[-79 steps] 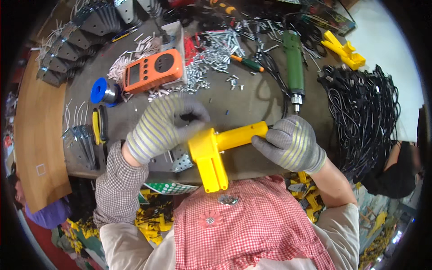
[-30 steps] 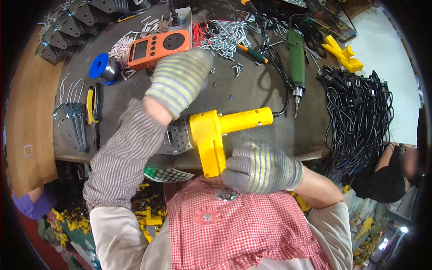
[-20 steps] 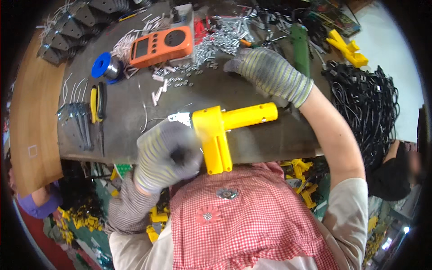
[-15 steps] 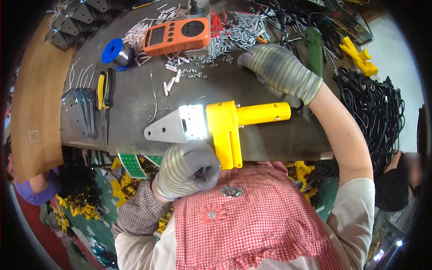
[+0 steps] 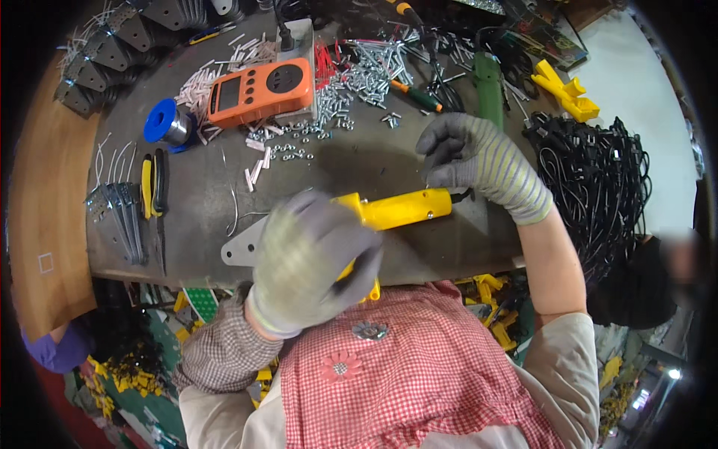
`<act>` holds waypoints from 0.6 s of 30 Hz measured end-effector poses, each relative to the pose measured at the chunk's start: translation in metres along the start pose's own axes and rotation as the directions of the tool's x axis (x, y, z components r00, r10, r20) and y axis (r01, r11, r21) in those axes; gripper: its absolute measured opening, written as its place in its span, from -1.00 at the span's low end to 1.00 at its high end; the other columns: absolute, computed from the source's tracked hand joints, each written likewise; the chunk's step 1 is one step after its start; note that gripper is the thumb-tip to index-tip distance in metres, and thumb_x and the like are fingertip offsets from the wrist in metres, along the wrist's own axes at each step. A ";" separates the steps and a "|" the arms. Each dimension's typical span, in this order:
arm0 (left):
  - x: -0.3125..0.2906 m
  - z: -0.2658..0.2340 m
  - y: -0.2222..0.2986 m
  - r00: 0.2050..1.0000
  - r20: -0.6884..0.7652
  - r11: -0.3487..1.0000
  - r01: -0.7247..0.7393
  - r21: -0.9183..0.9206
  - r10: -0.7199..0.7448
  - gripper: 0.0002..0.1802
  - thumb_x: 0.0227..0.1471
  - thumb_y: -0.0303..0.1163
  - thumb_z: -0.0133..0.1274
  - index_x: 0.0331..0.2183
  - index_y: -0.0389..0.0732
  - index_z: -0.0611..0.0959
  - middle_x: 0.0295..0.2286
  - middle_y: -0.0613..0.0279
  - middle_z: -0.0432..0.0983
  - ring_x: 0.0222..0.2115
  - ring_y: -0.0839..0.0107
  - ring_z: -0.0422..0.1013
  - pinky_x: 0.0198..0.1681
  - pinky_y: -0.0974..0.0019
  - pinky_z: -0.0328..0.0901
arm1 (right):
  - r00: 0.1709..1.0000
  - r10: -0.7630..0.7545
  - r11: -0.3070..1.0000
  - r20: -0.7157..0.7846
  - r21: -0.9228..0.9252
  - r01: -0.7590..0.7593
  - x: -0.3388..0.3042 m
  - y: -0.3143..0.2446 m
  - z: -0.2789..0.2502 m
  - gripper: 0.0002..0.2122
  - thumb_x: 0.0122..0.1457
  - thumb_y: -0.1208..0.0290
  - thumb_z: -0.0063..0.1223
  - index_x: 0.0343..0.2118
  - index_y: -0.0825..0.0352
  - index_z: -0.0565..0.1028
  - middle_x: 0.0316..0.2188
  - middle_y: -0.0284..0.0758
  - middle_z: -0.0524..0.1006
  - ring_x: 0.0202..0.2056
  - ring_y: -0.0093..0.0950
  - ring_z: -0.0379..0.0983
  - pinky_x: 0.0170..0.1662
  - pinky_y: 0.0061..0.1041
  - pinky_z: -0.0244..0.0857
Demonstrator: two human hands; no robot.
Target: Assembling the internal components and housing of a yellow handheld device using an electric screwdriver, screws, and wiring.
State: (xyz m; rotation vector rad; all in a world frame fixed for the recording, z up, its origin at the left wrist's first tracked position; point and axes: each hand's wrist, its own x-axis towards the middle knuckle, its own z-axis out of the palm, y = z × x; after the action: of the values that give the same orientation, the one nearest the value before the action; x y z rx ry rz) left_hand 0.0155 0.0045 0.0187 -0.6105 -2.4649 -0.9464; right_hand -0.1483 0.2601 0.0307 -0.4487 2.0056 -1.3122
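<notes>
A yellow plastic tool handle (image 5: 407,209) with a tapered grey metal plate (image 5: 241,248) lies near the bench's front edge, a black cable leaving its right end. My left hand (image 5: 314,258), in a striped grey glove, is over the joint between them; it is smeared by motion and hides most of the yellow body. Just above the handle's right end, my gloved right hand (image 5: 479,161) has its fingers curled toward the thumb. Whatever is at its fingertips is too small to name. Beyond it lies a screwdriver (image 5: 419,96) with a green and orange handle.
An orange meter (image 5: 262,91) stands among loose screws (image 5: 374,71), nuts and pale tubes. Left are a solder spool (image 5: 168,123), yellow-black pliers (image 5: 152,183) and metal plates (image 5: 120,217) with wires. Right are a green tool (image 5: 488,90), a yellow part (image 5: 566,91) and black cables (image 5: 591,187).
My right hand has drawn back from the screw pile toward the yellow handle, uncovering the screwdriver. My left hand has risen from beside the yellow body to over it. The view has shifted slightly.
</notes>
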 end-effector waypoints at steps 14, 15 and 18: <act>0.051 0.063 0.001 0.934 0.338 0.993 0.096 0.070 -0.114 -0.53 -0.07 -0.25 0.37 -0.08 -0.14 0.71 -0.22 0.15 0.61 -0.19 0.07 0.53 -0.12 0.04 0.40 | 0.625 -0.476 0.631 -0.619 -0.735 -0.247 0.018 0.050 -0.047 -0.43 0.11 0.12 0.44 0.13 0.27 0.50 -0.29 -0.14 0.68 -0.23 -0.16 0.67 -0.12 -0.22 0.56; 0.048 0.065 0.000 0.944 0.316 0.995 0.074 0.065 -0.091 -0.49 -0.06 -0.26 0.37 -0.02 -0.14 0.71 -0.21 0.12 0.61 -0.18 0.06 0.54 -0.11 0.03 0.41 | 0.571 -0.472 0.457 -0.672 -0.740 -0.493 0.024 0.058 -0.057 -0.39 0.16 0.07 0.37 0.21 0.24 0.45 -0.24 -0.11 0.69 -0.20 -0.09 0.67 -0.09 -0.15 0.56; 0.047 0.066 0.001 0.938 0.326 0.988 0.079 0.134 -0.119 -0.48 -0.06 -0.25 0.37 -0.02 -0.14 0.71 -0.21 0.11 0.61 -0.17 0.05 0.55 -0.09 0.03 0.42 | 0.714 -0.098 0.624 -0.694 -0.601 -0.499 0.039 0.047 -0.055 -0.33 0.18 0.16 0.30 0.32 0.27 0.34 -0.03 0.01 0.66 -0.08 -0.02 0.66 0.00 -0.03 0.53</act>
State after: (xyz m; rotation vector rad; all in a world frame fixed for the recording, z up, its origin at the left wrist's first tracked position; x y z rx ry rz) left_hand -0.0371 0.0632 -0.0005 -0.6558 -2.8531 -0.7773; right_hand -0.2110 0.2928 -0.0119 -0.0358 3.1251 -0.3662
